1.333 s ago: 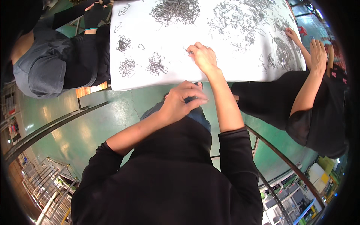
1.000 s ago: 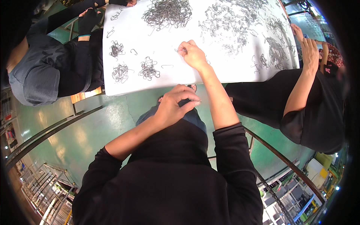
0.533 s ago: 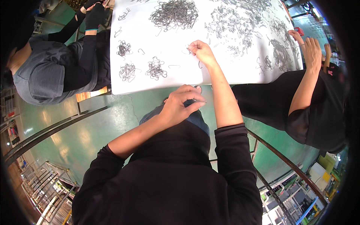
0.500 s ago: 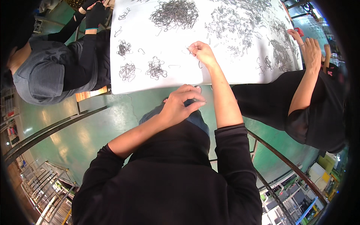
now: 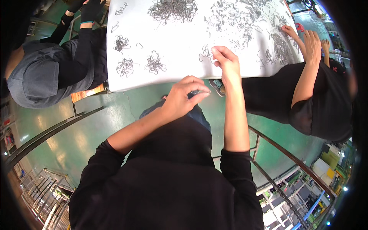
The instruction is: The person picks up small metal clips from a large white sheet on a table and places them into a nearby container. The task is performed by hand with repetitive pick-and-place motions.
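Note:
My left hand (image 5: 183,98) is raised just short of the table's near edge, thumb and fingertips pinched together. Whatever lies in that pinch is too small to make out. Over the white table (image 5: 178,61), my right hand (image 5: 228,65) has its fingers curled and closed toward the thumb. What it holds, if anything, does not show clearly. Directly left of its fingertips lie a few thin dark bent wire hooks (image 5: 206,54). Small piles of similar wire pieces lie farther left, one pile (image 5: 155,63) near the front edge and another (image 5: 125,67) beside it.
A big tangled heap (image 5: 173,10) of bent wires sits at the back, with many short wire pieces (image 5: 234,19) spread to its right. One person (image 5: 38,73) in grey is at the left; another (image 5: 320,99) in black is at the right, hands by the table. Metal rails (image 5: 291,165) run behind me.
My right hand has moved right and slightly nearer to me, turning more upright, and the hooks beside it now show. My left hand keeps its pinch. The view has shifted slightly.

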